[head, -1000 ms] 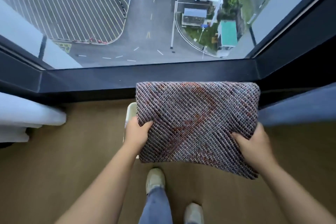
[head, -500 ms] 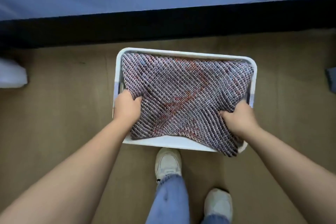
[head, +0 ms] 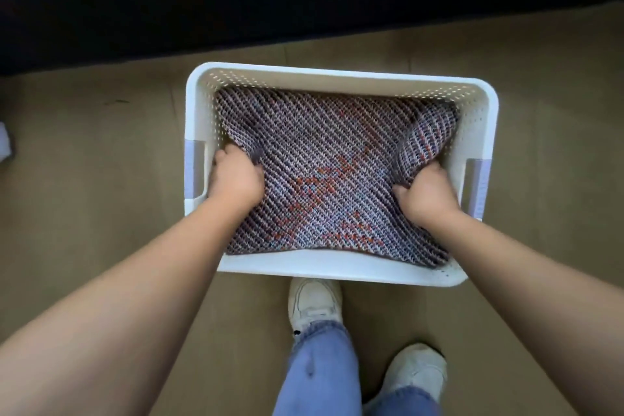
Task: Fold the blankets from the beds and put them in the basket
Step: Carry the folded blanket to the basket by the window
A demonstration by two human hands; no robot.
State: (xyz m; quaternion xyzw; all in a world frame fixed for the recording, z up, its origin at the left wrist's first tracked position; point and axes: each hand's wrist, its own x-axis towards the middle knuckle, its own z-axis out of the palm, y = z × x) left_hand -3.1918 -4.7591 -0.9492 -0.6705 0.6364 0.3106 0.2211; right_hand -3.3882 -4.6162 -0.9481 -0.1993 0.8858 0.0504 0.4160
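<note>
Head view: blanket [head: 324, 179] in basket [head: 337, 75], gripped between hands [head: 236, 177].

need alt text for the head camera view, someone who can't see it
Seen from above, both hands, left hand and right hand, grip a folded knit blanket inside a white basket on a brown floor. The person's shoes show below.

We see dim, flat indoor light with cool bluish cast. Brightest area: white basket [head: 337, 76] rim, no glare. Dark band [head: 304, 3] at top nearly black; floor [head: 84, 179] muddy brown. At centre, blanket [head: 320, 162] weave fairly sharp. We note forearms [head: 135, 297] stretched by wide lens at lower corners, edges soft.
</note>
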